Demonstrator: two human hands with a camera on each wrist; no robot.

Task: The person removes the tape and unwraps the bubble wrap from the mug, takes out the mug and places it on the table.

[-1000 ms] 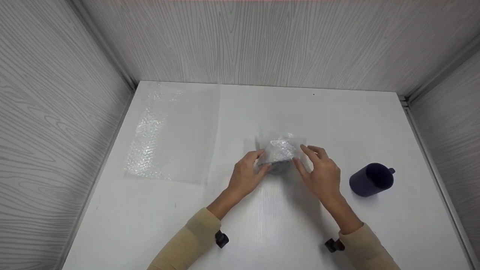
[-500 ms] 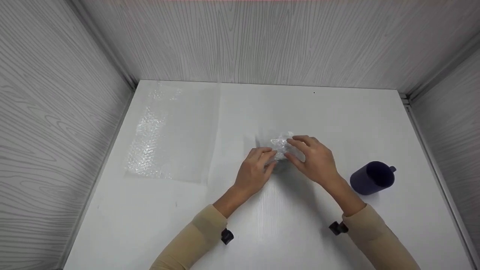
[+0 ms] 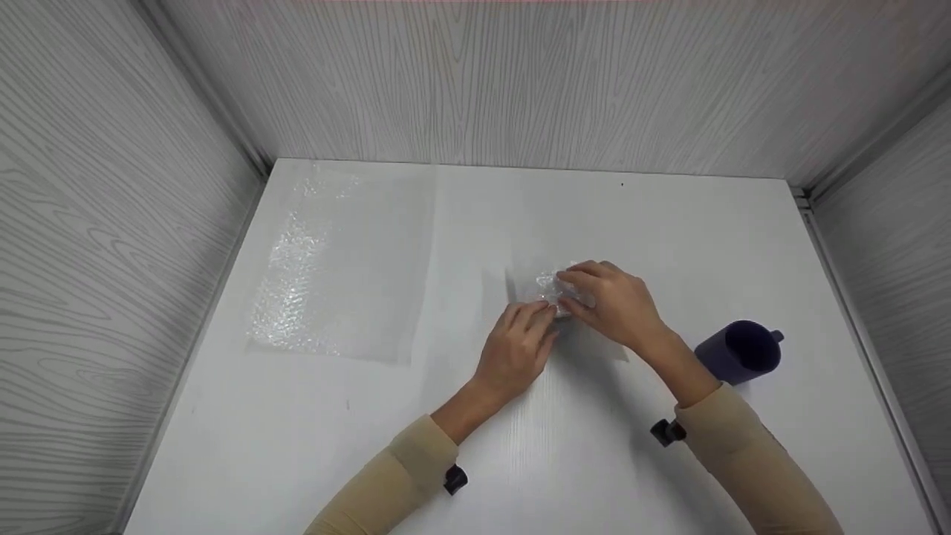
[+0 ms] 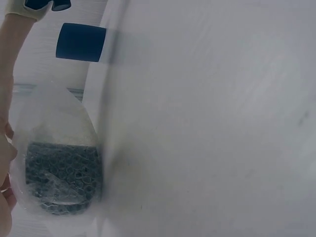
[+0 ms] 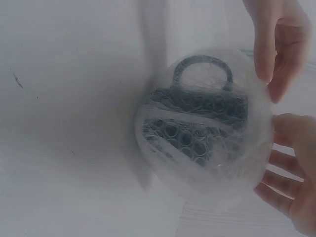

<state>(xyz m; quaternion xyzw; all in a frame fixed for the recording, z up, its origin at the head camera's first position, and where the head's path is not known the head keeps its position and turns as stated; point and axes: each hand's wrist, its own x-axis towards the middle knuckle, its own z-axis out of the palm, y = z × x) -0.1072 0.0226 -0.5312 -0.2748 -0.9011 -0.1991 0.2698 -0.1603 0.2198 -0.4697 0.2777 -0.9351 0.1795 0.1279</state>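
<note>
A dark mug wrapped in bubble wrap (image 3: 551, 286) lies on the table between both hands. Through the plastic, the right wrist view shows its curved mug handle (image 5: 203, 60) and dark body. My left hand (image 3: 513, 353) holds the near left edge of the wrap, fingertips over its top. From the right, my right hand (image 3: 618, 305) holds the wrap, with thumb and fingers bent over it. The left wrist view shows the rounded, wrapped mug (image 4: 63, 177) from the near side. The far side of the bundle is hidden.
A dark blue mug (image 3: 735, 351) stands to the right of my right forearm. At the left, a flat sheet of bubble wrap (image 3: 338, 267) lies on the white table (image 3: 245, 446). Wood-grain panels (image 3: 490, 82) close in the back and sides.
Both hands have come closer together over the bundle. My left hand shifted right, and my right hand moved left and farther back. A wrap corner now shows below the right hand.
</note>
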